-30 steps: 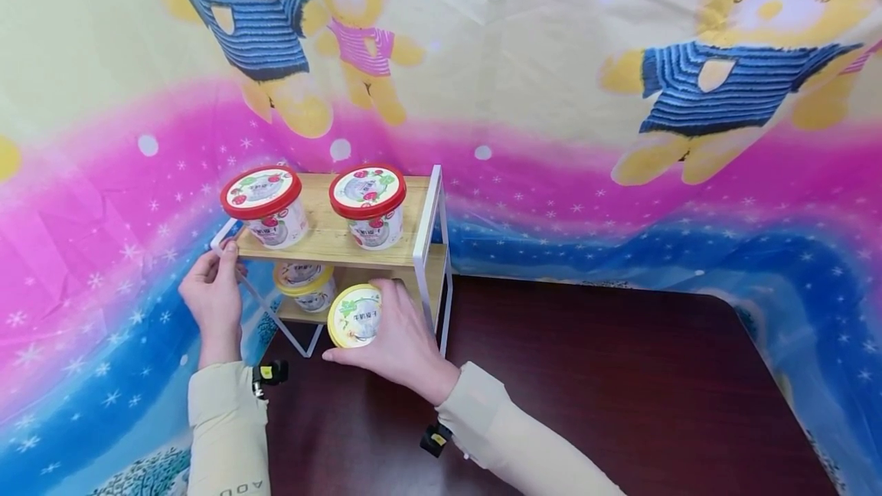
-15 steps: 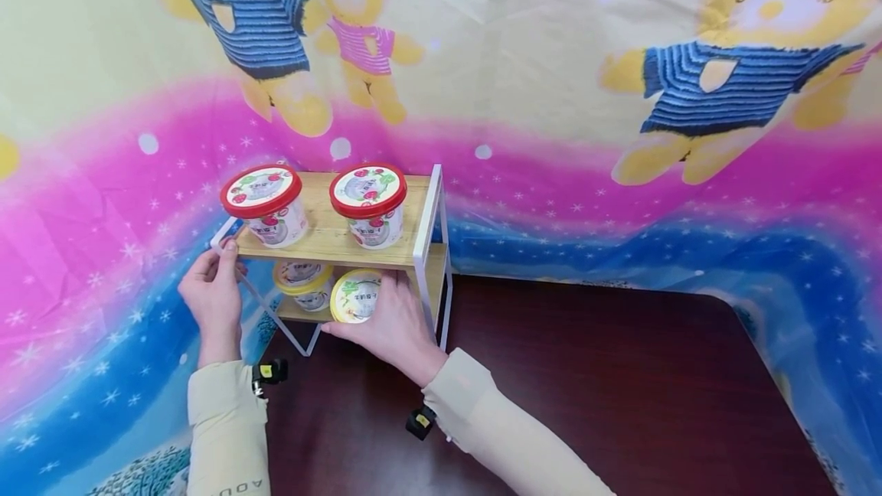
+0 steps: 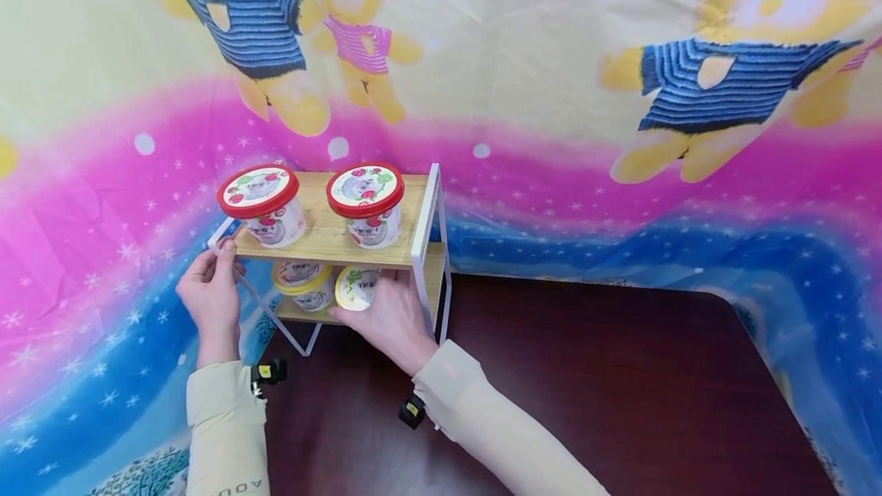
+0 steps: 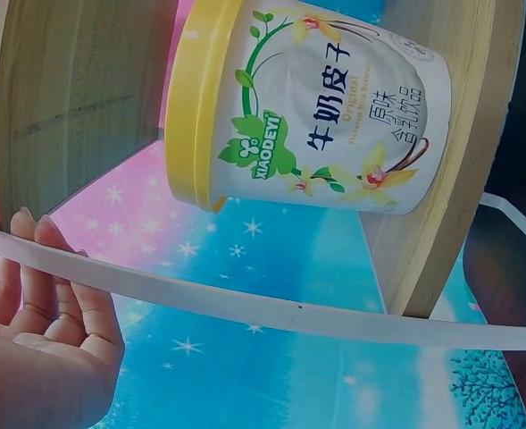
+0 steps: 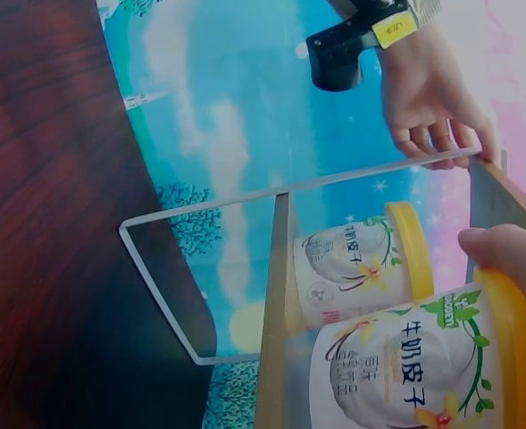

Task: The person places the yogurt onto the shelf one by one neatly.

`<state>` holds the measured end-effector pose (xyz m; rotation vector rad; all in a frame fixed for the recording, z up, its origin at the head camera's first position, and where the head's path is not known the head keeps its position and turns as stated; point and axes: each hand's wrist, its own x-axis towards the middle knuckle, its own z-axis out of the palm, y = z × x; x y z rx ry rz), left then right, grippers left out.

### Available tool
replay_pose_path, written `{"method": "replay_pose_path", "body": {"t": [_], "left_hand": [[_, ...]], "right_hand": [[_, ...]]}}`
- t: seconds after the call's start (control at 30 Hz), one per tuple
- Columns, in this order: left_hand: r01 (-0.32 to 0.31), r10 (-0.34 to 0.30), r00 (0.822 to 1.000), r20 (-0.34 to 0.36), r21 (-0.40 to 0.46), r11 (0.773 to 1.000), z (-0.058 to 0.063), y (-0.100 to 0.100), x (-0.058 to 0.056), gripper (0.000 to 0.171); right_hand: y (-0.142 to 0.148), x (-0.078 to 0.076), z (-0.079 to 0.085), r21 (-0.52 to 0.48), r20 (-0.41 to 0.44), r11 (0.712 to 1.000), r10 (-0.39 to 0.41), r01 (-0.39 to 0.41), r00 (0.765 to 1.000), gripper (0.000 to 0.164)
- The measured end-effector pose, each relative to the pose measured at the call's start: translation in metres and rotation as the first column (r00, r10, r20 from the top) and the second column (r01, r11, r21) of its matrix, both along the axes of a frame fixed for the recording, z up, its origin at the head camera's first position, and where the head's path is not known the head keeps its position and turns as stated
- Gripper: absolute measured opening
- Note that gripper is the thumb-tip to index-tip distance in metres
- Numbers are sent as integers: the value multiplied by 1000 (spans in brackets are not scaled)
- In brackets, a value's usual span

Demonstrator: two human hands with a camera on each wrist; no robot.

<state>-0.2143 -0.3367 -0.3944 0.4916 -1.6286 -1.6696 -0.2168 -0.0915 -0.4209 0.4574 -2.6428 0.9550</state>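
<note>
My left hand (image 3: pixel 215 298) grips the front left corner of a two-tier rack, thumb at the edge of its wooden top shelf (image 3: pixel 313 230), fingers around the white metal frame (image 4: pixel 200 295). My right hand (image 3: pixel 394 318) holds a yellow-lidded tub (image 5: pixel 396 366) by its lid, at the right side of the lower shelf (image 5: pixel 274 295). In the head view the hand and upper shelf hide part of this tub. A second yellow-lidded tub (image 4: pixel 334 107) stands on the lower shelf to its left.
Two red-lidded tubs stand on the top shelf, a left one (image 3: pixel 265 205) and a right one (image 3: pixel 365 205). The rack is at the back left of a dark wooden table (image 3: pixel 586 389). A printed bear curtain (image 3: pixel 537 83) hangs close behind it.
My right hand has moved the yellow-lidded tub from in front of the rack up and inward onto the lower level. My left hand keeps its grip on the frame.
</note>
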Motion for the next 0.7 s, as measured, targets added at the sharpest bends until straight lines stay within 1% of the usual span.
{"method": "replay_pose_path", "body": {"t": [0.17,0.3,0.4,0.53,0.7], "left_hand": [[-8,8,1000,-3,-5,1000,0,0,0,36],[-12,12,1000,-13,4,1000,0,-1,-2,33],[-10,10,1000,-9,9,1000,0,-2,-2,33],[-9,9,1000,12,-7,1000,1,-1,-2,36],[-12,12,1000,22,-10,1000,2,1,-1,38]], "right_hand": [[-6,-5,2,62,-52,998,-15,18,999,106],[-10,-6,3,81,-74,996,-22,28,997,104],[-12,-7,3,84,-54,996,-24,28,998,106],[-12,-12,1,81,-20,996,-21,23,1000,106],[-9,-19,-1,67,-47,998,3,0,999,103]]}}
